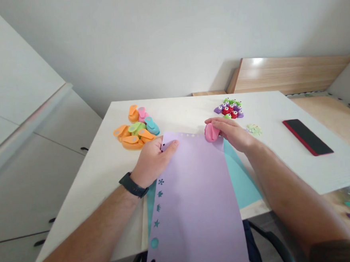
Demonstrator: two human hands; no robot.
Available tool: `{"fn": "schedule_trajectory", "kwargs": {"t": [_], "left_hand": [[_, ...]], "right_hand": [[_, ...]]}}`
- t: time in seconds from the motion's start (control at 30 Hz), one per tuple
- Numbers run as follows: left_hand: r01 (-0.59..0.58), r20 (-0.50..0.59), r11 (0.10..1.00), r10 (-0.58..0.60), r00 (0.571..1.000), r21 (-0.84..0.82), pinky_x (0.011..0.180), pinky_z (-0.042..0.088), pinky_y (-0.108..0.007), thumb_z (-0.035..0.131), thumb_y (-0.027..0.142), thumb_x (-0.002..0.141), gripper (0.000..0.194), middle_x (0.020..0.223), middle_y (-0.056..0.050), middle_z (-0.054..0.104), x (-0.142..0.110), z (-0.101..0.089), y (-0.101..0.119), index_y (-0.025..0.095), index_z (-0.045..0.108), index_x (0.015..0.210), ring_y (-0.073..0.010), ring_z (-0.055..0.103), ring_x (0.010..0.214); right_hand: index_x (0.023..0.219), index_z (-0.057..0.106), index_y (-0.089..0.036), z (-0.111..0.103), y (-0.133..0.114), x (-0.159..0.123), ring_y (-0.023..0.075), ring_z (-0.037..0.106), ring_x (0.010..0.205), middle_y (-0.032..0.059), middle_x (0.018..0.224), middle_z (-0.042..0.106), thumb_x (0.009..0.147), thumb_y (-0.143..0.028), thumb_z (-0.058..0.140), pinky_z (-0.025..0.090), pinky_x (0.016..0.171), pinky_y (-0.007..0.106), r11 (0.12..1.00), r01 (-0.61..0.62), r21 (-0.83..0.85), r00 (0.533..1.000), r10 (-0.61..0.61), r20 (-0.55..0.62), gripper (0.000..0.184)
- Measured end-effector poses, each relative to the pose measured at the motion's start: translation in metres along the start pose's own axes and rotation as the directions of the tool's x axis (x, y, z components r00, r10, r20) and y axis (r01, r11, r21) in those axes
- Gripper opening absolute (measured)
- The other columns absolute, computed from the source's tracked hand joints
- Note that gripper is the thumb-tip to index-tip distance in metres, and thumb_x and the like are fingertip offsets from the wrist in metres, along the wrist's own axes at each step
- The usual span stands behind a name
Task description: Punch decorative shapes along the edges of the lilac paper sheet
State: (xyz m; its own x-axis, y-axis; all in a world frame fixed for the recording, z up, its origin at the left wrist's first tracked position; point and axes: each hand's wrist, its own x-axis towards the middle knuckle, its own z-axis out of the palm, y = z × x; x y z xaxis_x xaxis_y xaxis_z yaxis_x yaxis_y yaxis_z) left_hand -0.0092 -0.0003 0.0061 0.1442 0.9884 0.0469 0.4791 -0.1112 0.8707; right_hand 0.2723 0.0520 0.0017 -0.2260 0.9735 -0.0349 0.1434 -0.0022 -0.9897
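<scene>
Two hands working: left hand (153, 162) pinching the corner of a lilac paper sheet (195, 209), light and floppy, overhanging the table (191, 114); right hand (230, 134), fingers curled, cupping a pink craft punch (211, 132), stiff plastic, gripped on top.

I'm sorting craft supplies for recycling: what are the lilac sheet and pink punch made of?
The lilac sheet looks like matte card or heavy paper: crisp punched-out shapes, no shine. The pink punch looks like moulded plastic, from its smooth rounded shell.
</scene>
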Motion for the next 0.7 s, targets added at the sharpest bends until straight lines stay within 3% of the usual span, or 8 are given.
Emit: {"fn": "schedule_trajectory", "kwargs": {"t": [0.27,0.37,0.57,0.7], "left_hand": [[-0.008,-0.001,1.0,0.008,1.0,-0.01,0.061,0.048,-0.027,0.06,0.054,0.093,0.038,0.082,-0.002,0.076,-0.002,0.001,0.001,0.018,0.073,0.093,-0.0184,0.066,0.071],[-0.005,0.003,1.0,0.005,1.0,0.019,0.06,0.047,-0.027,0.06,0.055,0.093,0.04,0.079,-0.002,0.074,-0.003,0.001,0.002,0.017,0.072,0.091,-0.0186,0.064,0.069],[-0.008,0.007,1.0,0.008,1.0,0.028,0.06,0.046,-0.026,0.059,0.055,0.094,0.039,0.078,-0.001,0.074,-0.003,0.002,0.0,0.017,0.071,0.09,-0.0175,0.063,0.068],[-0.004,0.015,1.0,0.004,1.0,0.031,0.06,0.045,-0.026,0.059,0.055,0.094,0.04,0.078,-0.001,0.073,-0.003,0.002,0.0,0.017,0.071,0.09,-0.0171,0.062,0.067]], "right_hand": [[0.113,0.07,-0.018,0.008,0.001,0.0,0.0224,0.061,0.095,0.0058,0.101,0.069,0.1,-0.04,0.04,0.045,0.089,0.036,0.913,0.095,-0.397,0.992,-0.119,-0.036,0.04],[0.111,0.069,-0.02,0.012,0.004,0.001,0.0227,0.062,0.095,0.0058,0.099,0.07,0.102,-0.042,0.038,0.046,0.087,0.035,0.886,0.099,-0.453,0.989,-0.139,-0.057,0.04],[0.109,0.068,-0.021,0.019,0.001,-0.001,0.0208,0.06,0.078,0.0028,0.08,0.068,0.102,-0.062,0.037,0.044,0.074,0.033,0.862,0.033,-0.507,0.99,-0.097,-0.1,0.051],[0.11,0.068,-0.022,0.019,-0.001,-0.002,0.021,0.061,0.081,0.0029,0.083,0.069,0.102,-0.061,0.038,0.045,0.077,0.034,0.865,0.047,-0.5,0.992,-0.1,-0.08,0.049]]}}
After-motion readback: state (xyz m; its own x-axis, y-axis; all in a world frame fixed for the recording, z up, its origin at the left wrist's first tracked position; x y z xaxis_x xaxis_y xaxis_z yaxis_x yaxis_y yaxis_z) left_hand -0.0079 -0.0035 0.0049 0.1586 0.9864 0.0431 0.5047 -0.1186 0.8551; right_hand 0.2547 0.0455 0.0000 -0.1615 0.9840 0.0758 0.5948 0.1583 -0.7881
